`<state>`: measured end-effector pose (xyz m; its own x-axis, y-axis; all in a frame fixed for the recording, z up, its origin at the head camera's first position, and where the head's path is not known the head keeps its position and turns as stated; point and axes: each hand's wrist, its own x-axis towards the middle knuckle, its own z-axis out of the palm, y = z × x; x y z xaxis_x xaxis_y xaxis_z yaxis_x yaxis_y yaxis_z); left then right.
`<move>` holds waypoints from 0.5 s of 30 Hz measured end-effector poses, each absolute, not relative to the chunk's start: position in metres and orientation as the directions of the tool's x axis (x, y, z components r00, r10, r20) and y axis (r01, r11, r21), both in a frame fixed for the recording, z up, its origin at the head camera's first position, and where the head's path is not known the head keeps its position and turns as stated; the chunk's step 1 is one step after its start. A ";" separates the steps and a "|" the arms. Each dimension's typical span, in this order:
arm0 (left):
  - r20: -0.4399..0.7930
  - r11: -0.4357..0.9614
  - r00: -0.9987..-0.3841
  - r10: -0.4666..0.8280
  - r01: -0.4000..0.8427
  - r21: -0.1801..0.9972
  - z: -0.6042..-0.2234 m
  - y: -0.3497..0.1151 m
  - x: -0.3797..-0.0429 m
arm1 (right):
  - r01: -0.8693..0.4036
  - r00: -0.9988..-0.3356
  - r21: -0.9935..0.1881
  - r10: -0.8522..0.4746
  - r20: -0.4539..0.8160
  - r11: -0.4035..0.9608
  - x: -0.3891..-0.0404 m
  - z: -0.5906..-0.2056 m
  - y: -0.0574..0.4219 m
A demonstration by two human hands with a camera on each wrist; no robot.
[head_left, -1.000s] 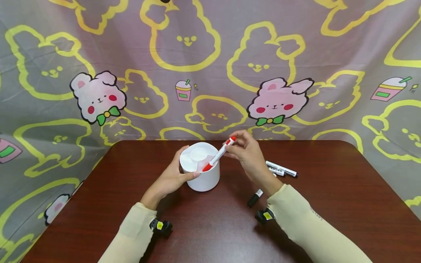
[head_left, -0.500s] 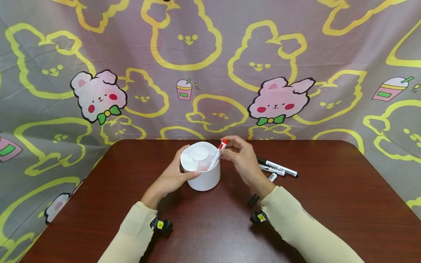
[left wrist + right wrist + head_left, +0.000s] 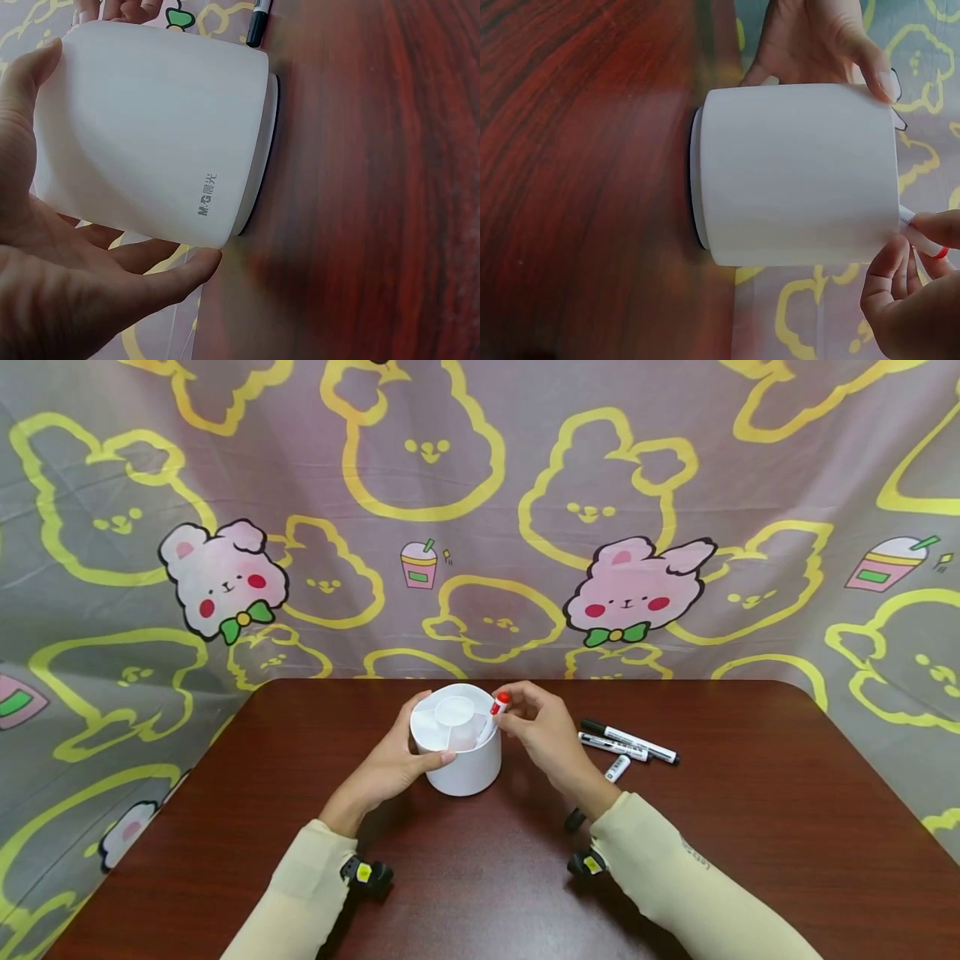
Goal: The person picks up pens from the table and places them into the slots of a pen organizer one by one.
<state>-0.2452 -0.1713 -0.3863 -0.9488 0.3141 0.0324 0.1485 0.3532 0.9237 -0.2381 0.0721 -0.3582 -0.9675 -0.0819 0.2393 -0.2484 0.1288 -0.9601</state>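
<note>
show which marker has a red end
The marker pinched in the right hand, slanting into the white holder; the other markers, on the table, show only black and white.

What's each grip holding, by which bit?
Right grip pinches the red marker near its upper end; left grip holds the white pot by its side.

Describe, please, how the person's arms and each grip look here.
The left sleeve and right sleeve are pale cream; the right bears dark lettering, too small to read. The left wrist camera and right wrist camera are black, each with a yellow patch. The left grip and right grip are bare.
</note>
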 end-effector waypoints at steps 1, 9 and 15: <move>0.029 0.356 -0.950 0.312 0.145 0.923 -0.386 -0.171 -0.245 | -0.246 -0.968 -0.961 -0.082 0.236 0.130 -0.238 -0.358 0.072; 0.012 0.343 -0.946 0.325 0.129 0.930 -0.384 -0.171 -0.245 | -0.244 -0.968 -0.961 -0.091 0.234 0.132 -0.236 -0.359 0.073; 0.007 0.302 -0.943 0.332 0.113 0.947 -0.382 -0.175 -0.245 | -0.247 -0.967 -0.961 -0.091 0.236 0.128 -0.235 -0.357 0.085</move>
